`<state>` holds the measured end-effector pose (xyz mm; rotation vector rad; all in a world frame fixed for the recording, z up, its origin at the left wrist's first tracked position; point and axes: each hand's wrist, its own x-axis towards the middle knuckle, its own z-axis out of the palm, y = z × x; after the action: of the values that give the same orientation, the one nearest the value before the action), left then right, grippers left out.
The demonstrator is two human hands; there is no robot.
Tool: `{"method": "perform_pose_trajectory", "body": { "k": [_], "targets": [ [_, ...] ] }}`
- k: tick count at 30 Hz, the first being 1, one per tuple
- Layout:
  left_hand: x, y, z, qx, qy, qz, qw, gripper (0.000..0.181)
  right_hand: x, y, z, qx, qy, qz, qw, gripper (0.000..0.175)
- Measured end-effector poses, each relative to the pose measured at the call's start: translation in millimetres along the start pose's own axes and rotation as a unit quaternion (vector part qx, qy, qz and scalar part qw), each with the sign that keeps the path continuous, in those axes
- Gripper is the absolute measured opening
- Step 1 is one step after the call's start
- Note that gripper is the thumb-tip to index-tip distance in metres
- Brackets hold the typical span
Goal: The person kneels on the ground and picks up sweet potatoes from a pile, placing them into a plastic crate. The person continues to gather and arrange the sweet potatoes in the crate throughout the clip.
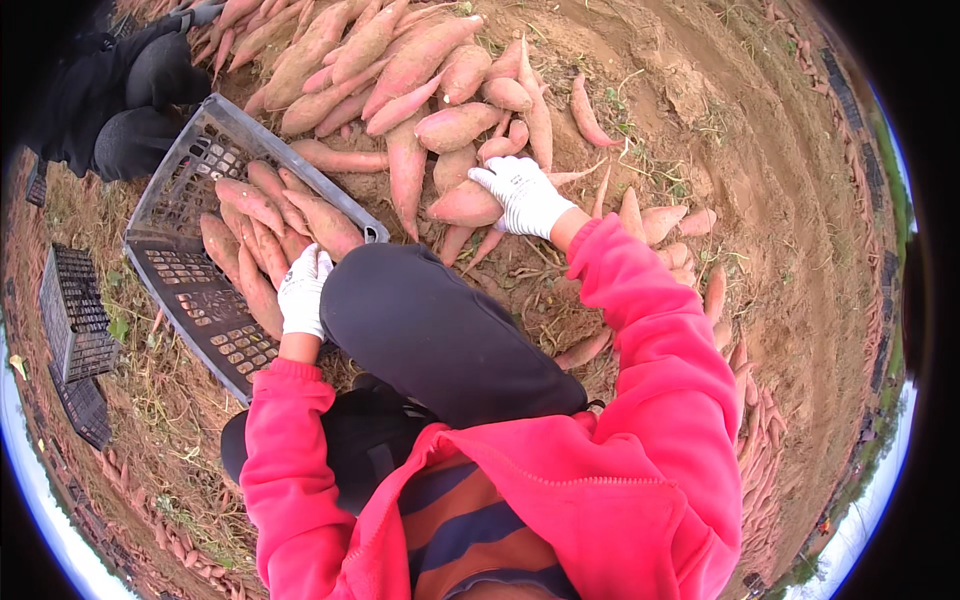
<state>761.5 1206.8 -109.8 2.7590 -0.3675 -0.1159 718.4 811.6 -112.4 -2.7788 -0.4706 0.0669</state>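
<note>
My right hand, in a white knit glove, lies around the right end of a plump sweet potato on the ground. My left hand, gloved alike, is inside the near side of a black plastic crate, against the sweet potatoes lying in it; its fingertips are partly hidden, and whether it grips one cannot be told. Beyond the crate and my knee, a large heap of sweet potatoes with soil on their skins spreads over the dirt.
A person in dark clothes crouches at the upper left beside the crate. More black crates stand at the left. Loose sweet potatoes lie right of my right sleeve, and one lies apart on the soil. My bent knee is between my arms.
</note>
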Motion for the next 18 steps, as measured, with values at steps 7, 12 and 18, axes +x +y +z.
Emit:
{"method": "perform_pose_trajectory", "body": {
  "k": [7,12,18],
  "targets": [
    [3,8,-2,-0.014,-0.014,-0.012,1.000,0.035,-145,15,-117,-0.004,-0.168,0.050,0.985,0.076],
    [1,9,-3,-0.039,-0.018,-0.022,0.999,0.033,-223,15,-122,0.043,-0.276,0.192,0.941,0.089],
    [-1,8,-5,-0.052,-0.011,-0.027,0.998,0.031,-179,26,-110,0.145,-0.265,0.267,0.915,0.057]
  ]
}}
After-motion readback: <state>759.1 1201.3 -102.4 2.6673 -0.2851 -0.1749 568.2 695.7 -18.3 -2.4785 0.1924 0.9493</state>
